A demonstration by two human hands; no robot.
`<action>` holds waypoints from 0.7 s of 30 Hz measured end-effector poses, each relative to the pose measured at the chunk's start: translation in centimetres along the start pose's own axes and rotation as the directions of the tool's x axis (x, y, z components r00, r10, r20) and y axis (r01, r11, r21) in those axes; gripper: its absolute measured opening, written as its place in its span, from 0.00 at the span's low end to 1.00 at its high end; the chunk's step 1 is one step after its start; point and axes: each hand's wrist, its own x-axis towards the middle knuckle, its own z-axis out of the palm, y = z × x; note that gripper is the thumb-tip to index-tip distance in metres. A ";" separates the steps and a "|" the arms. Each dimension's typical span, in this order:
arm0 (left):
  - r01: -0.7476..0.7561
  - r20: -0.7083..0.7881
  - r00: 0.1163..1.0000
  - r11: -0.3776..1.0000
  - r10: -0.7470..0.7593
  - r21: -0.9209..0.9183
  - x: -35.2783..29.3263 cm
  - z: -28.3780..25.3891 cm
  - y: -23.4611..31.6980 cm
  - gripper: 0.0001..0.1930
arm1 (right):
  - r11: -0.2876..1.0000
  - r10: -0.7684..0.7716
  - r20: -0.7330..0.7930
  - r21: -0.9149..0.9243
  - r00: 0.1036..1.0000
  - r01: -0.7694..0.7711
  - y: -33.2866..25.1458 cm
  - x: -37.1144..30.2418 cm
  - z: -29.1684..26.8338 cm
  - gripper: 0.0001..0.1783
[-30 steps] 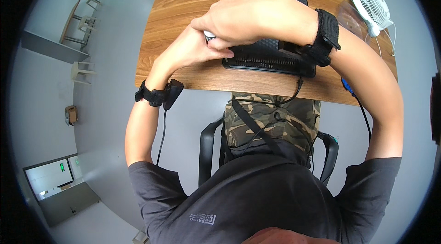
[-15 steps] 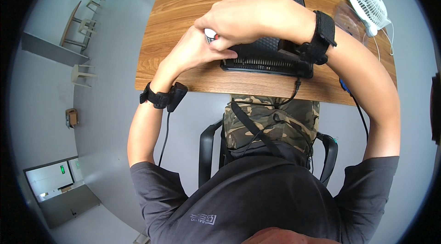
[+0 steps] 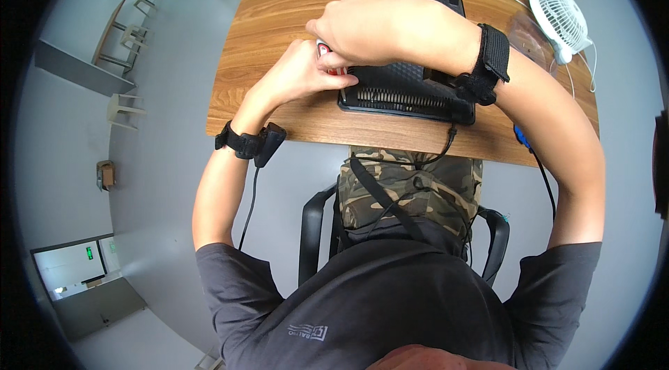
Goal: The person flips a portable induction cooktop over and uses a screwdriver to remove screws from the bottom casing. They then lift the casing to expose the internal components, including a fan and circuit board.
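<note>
A black flat appliance with vent slots and corner feet lies on the table, its cord leaving the near edge. Over its left side, my right hand arches with fingers closed round the red-and-white handle of what looks like a screwdriver. A thin shaft points down toward the appliance's near left corner. My left hand meets it from the left, thumb reaching across beneath the handle, fingers closed on the tool too. The fingertips of both hands are partly hidden behind my right hand.
At the far right of the wooden table stands a white fan with its cable, beside a clear plastic piece. A black cord hangs over the near edge to my lap. Chair armrests flank me.
Both hands stay on the tool at the same corner. My right hand has turned slightly, and more of the red on the handle now shows.
</note>
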 end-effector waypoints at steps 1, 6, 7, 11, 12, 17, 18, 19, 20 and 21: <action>0.005 -0.024 1.000 0.999 -0.006 -0.033 -0.3 0.0 0.3 0.21 | 0.998 -0.025 -0.034 0.049 0.999 0.027 0.0 -0.1 0.2 0.21; 0.023 -0.077 0.996 0.990 -0.034 -0.140 -1.6 -0.1 1.1 0.24 | 0.962 -0.236 -0.201 0.092 0.951 0.258 1.4 -0.9 1.9 0.17; 0.037 -0.034 0.998 0.981 -0.044 -0.189 -1.5 -0.1 1.0 0.25 | 0.959 -0.247 -0.212 0.086 0.945 0.270 1.2 -1.1 1.6 0.17; -0.139 -0.177 0.976 0.989 0.127 -0.056 -1.1 0.5 1.6 0.24 | 0.997 -0.032 0.086 0.079 0.996 0.025 -1.0 -1.3 -2.1 0.19; -0.073 -0.024 0.997 0.997 0.073 -0.025 -0.4 0.2 1.0 0.21 | 0.999 0.015 0.110 0.032 0.994 -0.019 -1.4 -0.9 -2.3 0.17; -0.042 0.004 0.999 0.999 0.042 0.017 -0.1 0.5 0.3 0.21 | 0.993 0.101 0.057 0.055 0.993 -0.104 -1.3 0.2 -0.7 0.17; -0.024 -0.006 1.000 0.999 0.024 0.032 -0.1 0.6 0.3 0.21 | 0.993 0.098 0.123 0.053 0.988 -0.105 -0.9 0.3 -0.3 0.13; -0.016 -0.015 1.000 1.000 0.016 -0.006 -0.3 0.4 0.5 0.21 | 0.994 0.055 0.110 0.087 0.992 -0.065 -0.7 0.2 -0.3 0.15; -0.008 -0.023 1.000 0.999 0.007 -0.044 -0.7 0.2 1.0 0.21 | 0.993 0.013 0.096 0.119 0.995 -0.025 -0.4 -0.2 -0.3 0.18; -0.001 -0.031 1.000 0.997 -0.001 -0.083 -1.0 0.1 1.3 0.21 | 0.988 -0.028 0.080 0.151 0.996 0.016 -0.2 -0.5 -0.3 0.22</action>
